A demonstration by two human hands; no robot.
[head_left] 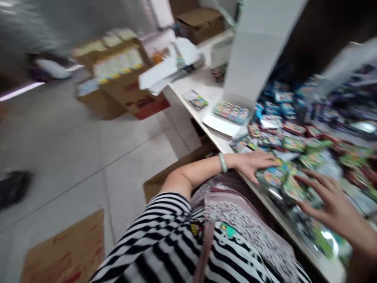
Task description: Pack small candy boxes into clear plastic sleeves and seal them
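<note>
My left hand (pixel 259 162), with a pale bangle (pixel 223 162) at the wrist, lies on the near edge of a heap of small packets. Its fingers are stretched out over colourful packets (pixel 272 177), and nothing is gripped in them. To the right, my right hand (pixel 330 198) hovers with fingers apart beside a green packet (pixel 293 188); blur hides whether it touches it. Green and red packets (pixel 294 143) surround both hands, with blue packets (pixel 282 108) and dark purple ones (pixel 326 114) farther back. Clear shiny wrapping (pixel 303 220) lies along the table's front edge.
Near the left hand, an upright white box (pixel 253 51) has a row of packets (pixel 231 112) at its base. One packet (pixel 196 100) lies on the white table (pixel 184 84). Full cartons (pixel 118 84) stand on the floor, with flat cardboard (pixel 66 251) at lower left.
</note>
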